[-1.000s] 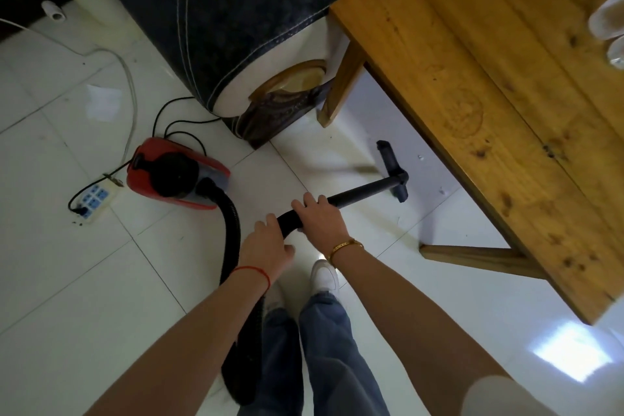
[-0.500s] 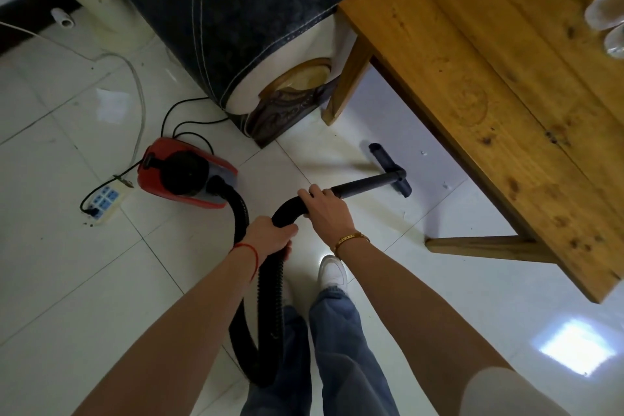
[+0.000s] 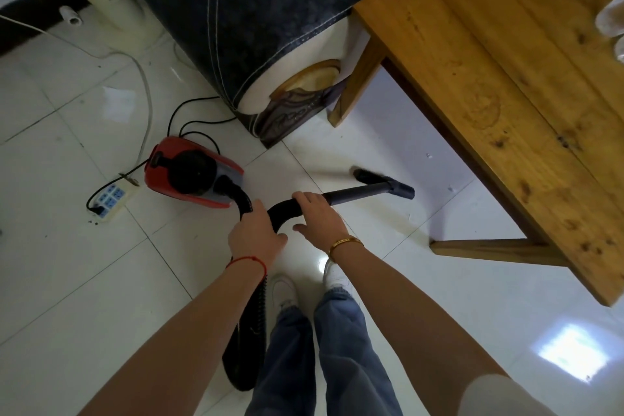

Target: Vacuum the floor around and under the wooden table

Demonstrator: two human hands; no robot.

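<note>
head view. compared with one second ago, the floor nozzle (image 3: 383, 182) has turned and shifted: it stood closer to the table edge and more end-on, and it now lies crosswise on the white tile floor (image 3: 101, 280), drawn slightly back toward me, near the long edge of the wooden table (image 3: 506, 94) but not under it. i judge this to be the return stroke of a pass. the strip beside the table is in progress; the floor under the table top is not yet reached.

my left hand (image 3: 255, 236) has moved along the hose (image 3: 250, 321) and now grips it at the bend below the handle, fingers curled around it. my right hand (image 3: 319, 214) grips the curved handle where the wand (image 3: 358, 194) begins, fingers wrapped over the top, thumb spread loosely toward the left hand.

the wand runs from the right hand out to the nozzle, which sits well ahead of both hands, toward the table. the red vacuum body (image 3: 189, 172) rests on the floor to the left of my hands, just beside the power strip (image 3: 111, 197), near the sofa corner (image 3: 270, 44). the next push should angle the nozzle between the two visible table legs (image 3: 358, 78).
</note>
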